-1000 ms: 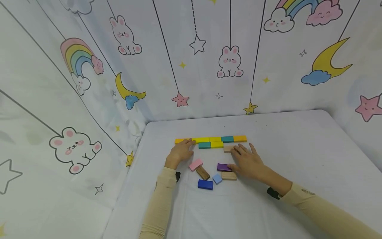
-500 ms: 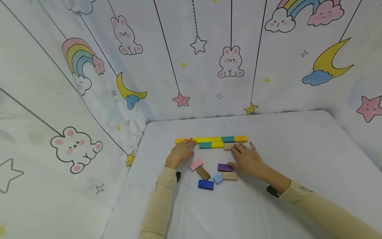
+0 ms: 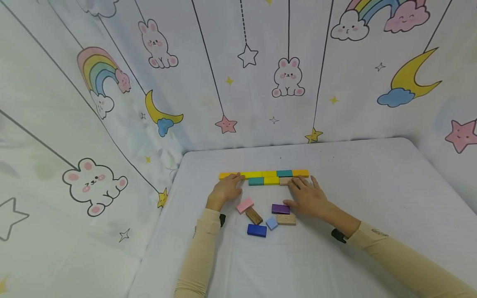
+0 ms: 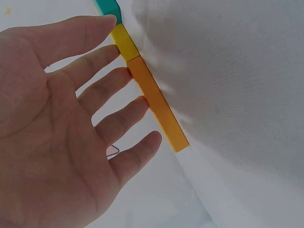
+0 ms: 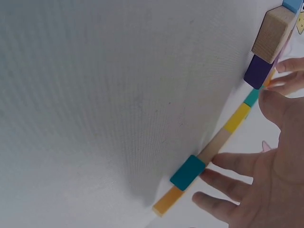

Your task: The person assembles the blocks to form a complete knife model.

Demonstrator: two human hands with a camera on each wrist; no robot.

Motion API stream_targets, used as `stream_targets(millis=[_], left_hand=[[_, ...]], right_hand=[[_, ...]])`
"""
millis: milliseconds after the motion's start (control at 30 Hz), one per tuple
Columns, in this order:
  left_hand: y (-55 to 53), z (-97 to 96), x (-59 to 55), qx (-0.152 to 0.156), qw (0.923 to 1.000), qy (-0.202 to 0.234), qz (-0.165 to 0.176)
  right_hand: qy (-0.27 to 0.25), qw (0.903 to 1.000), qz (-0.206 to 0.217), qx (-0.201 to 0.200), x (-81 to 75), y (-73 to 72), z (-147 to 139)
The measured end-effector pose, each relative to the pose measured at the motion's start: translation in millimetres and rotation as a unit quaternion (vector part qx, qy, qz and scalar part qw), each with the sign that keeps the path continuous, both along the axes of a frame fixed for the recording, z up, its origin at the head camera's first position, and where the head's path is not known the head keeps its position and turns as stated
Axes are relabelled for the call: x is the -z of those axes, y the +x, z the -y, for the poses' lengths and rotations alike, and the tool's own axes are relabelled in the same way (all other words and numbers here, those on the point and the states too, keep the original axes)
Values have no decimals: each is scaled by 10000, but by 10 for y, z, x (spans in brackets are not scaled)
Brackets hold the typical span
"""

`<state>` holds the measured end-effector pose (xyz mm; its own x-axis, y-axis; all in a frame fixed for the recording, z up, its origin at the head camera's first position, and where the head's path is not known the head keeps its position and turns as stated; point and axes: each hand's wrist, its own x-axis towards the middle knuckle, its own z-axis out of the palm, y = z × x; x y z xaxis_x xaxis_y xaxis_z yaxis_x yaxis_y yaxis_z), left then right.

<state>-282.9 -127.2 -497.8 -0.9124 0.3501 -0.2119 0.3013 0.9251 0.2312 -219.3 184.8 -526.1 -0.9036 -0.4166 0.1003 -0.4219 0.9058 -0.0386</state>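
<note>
The beige block [image 3: 284,181] looks light and stiff, best pinched at its sides; right hand [image 3: 310,199] and left hand [image 3: 224,192] touch the row [image 3: 251,175], fingers extended.

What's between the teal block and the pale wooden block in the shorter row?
A yellow block, between the teal block and pale wooden block; the head view shows it.

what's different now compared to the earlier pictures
The pale wooden block at the fingertips of the right hand slid away from the person, into line with the teal block and yellow block beside it. The right hand edged forward with it. The left hand, long back row and loose blocks stayed put.
</note>
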Motion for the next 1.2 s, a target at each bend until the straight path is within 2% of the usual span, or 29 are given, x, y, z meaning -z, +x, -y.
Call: stream_targets(millis=[333,733,1200], left_hand=[[3,-3,7,-42,10000,-15,40],[-3,-3,28,-44,10000,-4,22],[-16,1,18,-27,10000,-42,29]], right_hand=[[-108,9997,196,93,-26,4,28],[-340,9989,240,226,-10,8,41],[-362,9981,169,468,-66,184,-12]])
